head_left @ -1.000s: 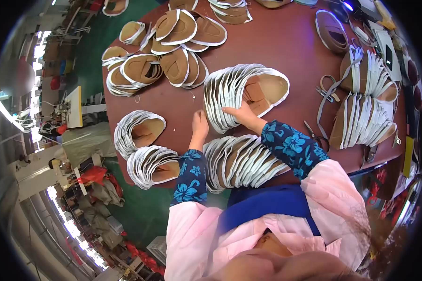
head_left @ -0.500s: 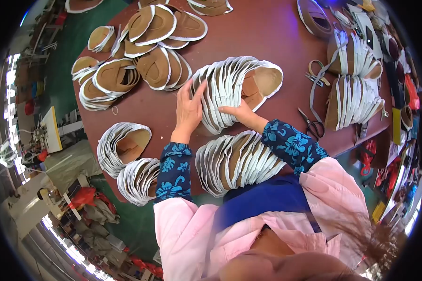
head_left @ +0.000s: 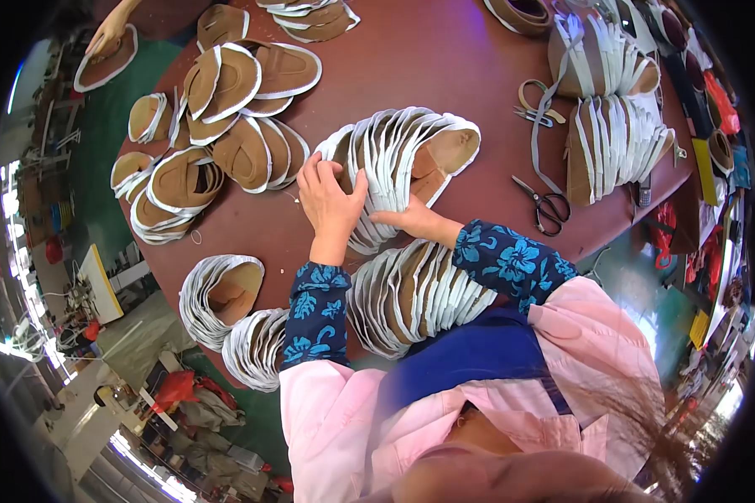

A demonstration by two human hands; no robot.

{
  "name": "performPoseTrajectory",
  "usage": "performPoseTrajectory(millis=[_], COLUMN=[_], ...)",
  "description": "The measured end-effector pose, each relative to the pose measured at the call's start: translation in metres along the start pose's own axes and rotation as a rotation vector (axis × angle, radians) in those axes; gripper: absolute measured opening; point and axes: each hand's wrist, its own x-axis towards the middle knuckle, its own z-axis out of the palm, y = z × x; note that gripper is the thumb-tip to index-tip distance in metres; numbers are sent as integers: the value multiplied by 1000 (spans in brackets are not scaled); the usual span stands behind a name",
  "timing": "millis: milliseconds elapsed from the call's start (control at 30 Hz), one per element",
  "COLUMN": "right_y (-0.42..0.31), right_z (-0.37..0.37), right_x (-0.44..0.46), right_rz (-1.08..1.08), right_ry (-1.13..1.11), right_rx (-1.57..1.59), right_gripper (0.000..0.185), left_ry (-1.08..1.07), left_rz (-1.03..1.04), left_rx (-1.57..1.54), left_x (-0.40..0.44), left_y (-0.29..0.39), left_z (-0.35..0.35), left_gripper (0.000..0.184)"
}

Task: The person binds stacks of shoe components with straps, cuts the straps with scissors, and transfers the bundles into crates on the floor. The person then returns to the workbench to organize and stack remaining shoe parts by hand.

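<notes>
A nested stack of tan shoe uppers with white edges (head_left: pixel 392 159) lies on its side on the brown table, between my hands. My left hand (head_left: pixel 330 201) is at the stack's left end, fingers bent against the outermost uppers and thumb on the near side. My right hand (head_left: pixel 419 220) grips the near right side; its thumb lies across the white edges, and the other fingers are mostly hidden. Close to my body, a second stack of uppers (head_left: pixel 419 293) rests partly under my right forearm.
Loose piles of uppers (head_left: pixel 243 151) cover the table's far left. Two smaller nested stacks (head_left: pixel 201 306) are by my left sleeve. Black scissors (head_left: pixel 549 210), a grey strap (head_left: pixel 535 142) and more stacks (head_left: pixel 612 151) are at right. Another person's hand (head_left: pixel 109 35) holds an upper at top left.
My view has turned, shifting the table's contents. My left hand's fingers have bent more around the stack's left end. Another person's hand has appeared at top left.
</notes>
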Motion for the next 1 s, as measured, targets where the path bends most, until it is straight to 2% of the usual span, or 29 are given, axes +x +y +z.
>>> performPoseTrajectory(millis=[33, 100, 167, 200, 300, 433, 467, 500, 567, 600, 767, 933, 1000], right_y=[1, 3, 3, 1, -4, -9, -11, -13, -17, -15, -9, -11, -11], right_z=[-1, -1, -3, -3, -4, -1, -1, 0, 2, 1, 0, 0, 0], right_x=[0, 1, 1, 0, -3, -6, -7, -8, -10, -10, -9, -11, -12], right_rz=[-10, -30, -44, -55, -39, -46, -50, -55, -65, -66, -109, -110, -101], right_ry=[-3, -10, -8, -1, -12, -13, -9, -2, 10, 7, 38, 66, 57], right_rx=[2, 7, -20, -31, -25, -6, -17, -11, 1, -12, -46, -59, -51], right_gripper=[64, 66, 70, 70, 70, 67, 66, 64, 60, 58, 51, 53, 57], left_ry=[-1, -58, -126, -179, -274, -298, -255, -239, -206, -154, -149, -201, -179], left_rz=[3, 82, 220, 262, 370, 326, 325, 292, 229, 205, 154, 101, 110], left_rx=[-19, -90, -75, -77, -9, 52, 62, 38, -9, 5, 58, -34, -119], left_x=[2, 7, 17, 20, 27, 34, 36, 36, 36, 39, 44, 40, 39], left_y=[-1, -1, 2, 4, 5, 7, 6, 9, 18, 22, 39, 28, 28], left_z=[2, 0, -8, -11, -13, -15, -13, -11, -7, -1, 10, 23, 25], left_gripper=[35, 44, 59, 73, 71, 52, 26, 22, 23, 38, 40, 41, 36])
